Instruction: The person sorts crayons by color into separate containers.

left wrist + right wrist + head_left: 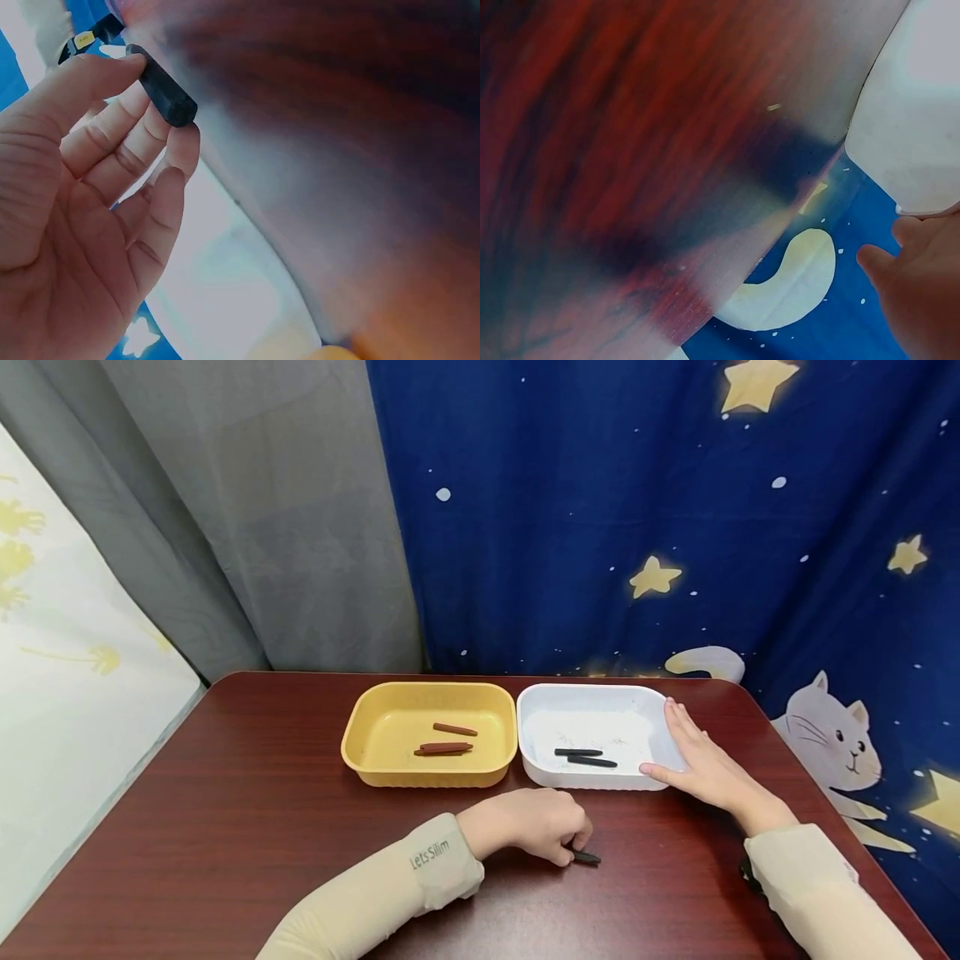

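My left hand [531, 823] pinches a black crayon [586, 857] just above the table, in front of the tubs. In the left wrist view, thumb and fingertips hold the black crayon [166, 94] near its blunt end. My right hand [708, 766] rests against the right end of a white tub [534, 762], fingers straight and thumb spread along the near corner. Inside that tub lie two black crayons [592, 762]. The right wrist view shows only part of the right hand [922, 274] beside the white tub [907, 112].
A yellow tub [360, 760] stands left of the white one, nearly touching it, with several reddish-brown crayons [454, 729] inside. Both sit near the back edge of the dark red wooden table [247, 793]. Grey and blue curtains [540, 527] hang behind.
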